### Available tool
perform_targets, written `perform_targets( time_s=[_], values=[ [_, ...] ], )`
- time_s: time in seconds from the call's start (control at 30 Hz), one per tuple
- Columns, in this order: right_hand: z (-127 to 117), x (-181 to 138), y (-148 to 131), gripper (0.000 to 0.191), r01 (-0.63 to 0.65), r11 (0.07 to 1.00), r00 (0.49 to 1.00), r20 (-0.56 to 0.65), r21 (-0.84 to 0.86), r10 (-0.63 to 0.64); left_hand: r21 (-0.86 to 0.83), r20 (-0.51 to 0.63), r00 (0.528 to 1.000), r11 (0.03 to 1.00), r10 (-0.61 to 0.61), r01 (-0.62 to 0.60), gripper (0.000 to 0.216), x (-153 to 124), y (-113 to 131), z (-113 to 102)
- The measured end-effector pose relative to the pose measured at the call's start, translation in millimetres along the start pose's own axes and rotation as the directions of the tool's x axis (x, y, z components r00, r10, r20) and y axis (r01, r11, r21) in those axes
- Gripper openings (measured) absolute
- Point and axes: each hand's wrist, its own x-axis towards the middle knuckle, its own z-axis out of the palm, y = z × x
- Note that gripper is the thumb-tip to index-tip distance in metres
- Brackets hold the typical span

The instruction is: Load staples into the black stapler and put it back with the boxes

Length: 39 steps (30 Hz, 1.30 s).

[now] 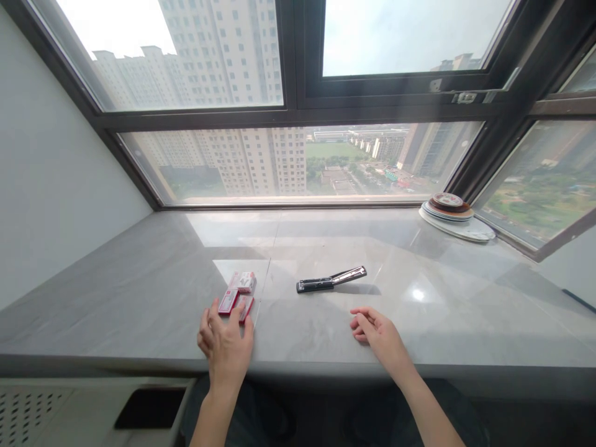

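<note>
My left hand (226, 344) lies on the grey stone windowsill (139, 292), fingertips touching the nearest of three small red-and-white boxes (236, 303). Another such box (246, 282) lies just beyond. A black stapler (330, 280), swung open flat, lies on the sill ahead between my hands. My right hand (376, 332) rests on the sill to the right, fingers loosely curled, holding nothing, a short way short of the stapler.
A stack of round plates (454, 217) stands at the far right corner of the sill, by the window frame (288, 115). A white perforated cover (41, 410) with a dark opening sits below the sill's front edge at left.
</note>
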Motion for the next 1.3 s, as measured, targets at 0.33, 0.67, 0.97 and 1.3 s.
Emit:
perform_targets(
  time_s=[0.33,0.67,0.97,1.3],
  values=[
    [41.4,28.8,-34.4,0.036,-0.007,0.987,0.931,0.36,-0.163,0.066,-0.654,0.298,0.773,0.709,0.56,-0.261,0.024,-1.9,75.9,18.4],
    [12.9,49.2,-43.5,0.034,-0.081,0.958,0.917,0.355,-0.276,0.18,-0.711,0.287,0.751,0.658,0.595,-0.249,0.042,0.8,95.4,34.0],
    [-34.4,58.0,-49.3,0.026,-0.063,0.876,0.963,0.203,-0.479,0.18,-0.677,0.274,0.747,0.673,0.606,-0.298,0.038,-1.0,91.3,20.9],
    [28.2,62.2,-85.6,0.01,0.556,0.422,0.83,0.507,-0.715,-0.234,-0.608,0.282,0.749,0.716,0.599,-0.344,0.03,0.4,93.1,27.7]
  ],
)
